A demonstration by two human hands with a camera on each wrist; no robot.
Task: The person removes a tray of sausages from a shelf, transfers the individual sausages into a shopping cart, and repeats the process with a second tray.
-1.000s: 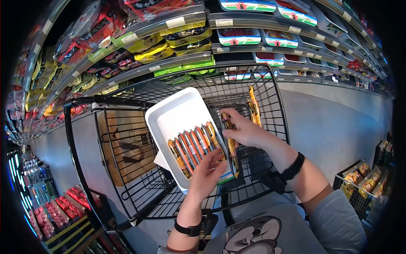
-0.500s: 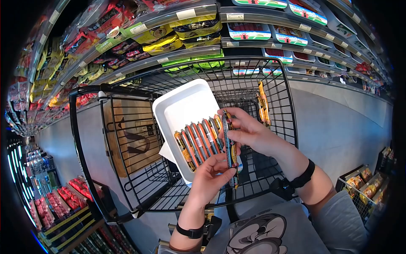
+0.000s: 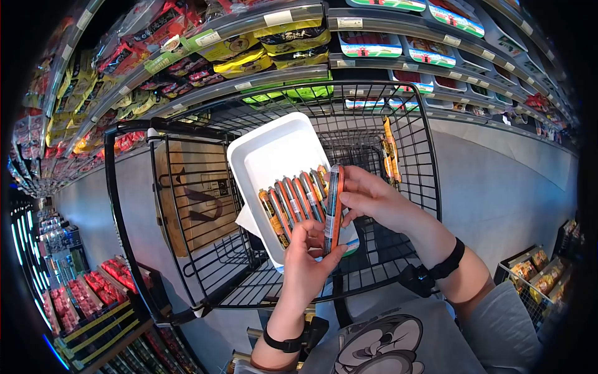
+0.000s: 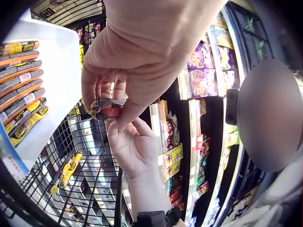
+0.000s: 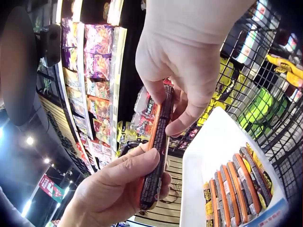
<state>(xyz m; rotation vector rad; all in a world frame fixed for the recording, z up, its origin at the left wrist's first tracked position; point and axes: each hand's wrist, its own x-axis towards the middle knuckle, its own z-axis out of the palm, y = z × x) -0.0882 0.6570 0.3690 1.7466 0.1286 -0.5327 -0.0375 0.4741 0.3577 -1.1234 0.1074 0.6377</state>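
Observation:
Between both hands stands a slim sausage stick in a dark-and-orange wrapper [image 3: 333,209], held upright over the right edge of a white tray [image 3: 274,146]. My left hand [image 3: 306,265] grips its lower end between thumb and fingers. The upper end is pinched by my right hand [image 3: 377,198]. Fine print runs along the wrapper's dark side in the right wrist view. Several similar sausage sticks [image 3: 296,198] lie side by side in the tray, some orange and dark, others yellow.
The tray sits tilted in a black wire shopping cart [image 3: 430,149]. A brown paper bag [image 3: 177,218] leans in the cart's left part. Yellow sausage sticks [image 3: 390,149] stand by its right wall. Store shelves [image 3: 349,25] with packaged food rise ahead.
My left hand has come off the tray to the stick's lower end. The held stick, earlier low and showing yellow, is now upright with an orange-and-dark side showing.

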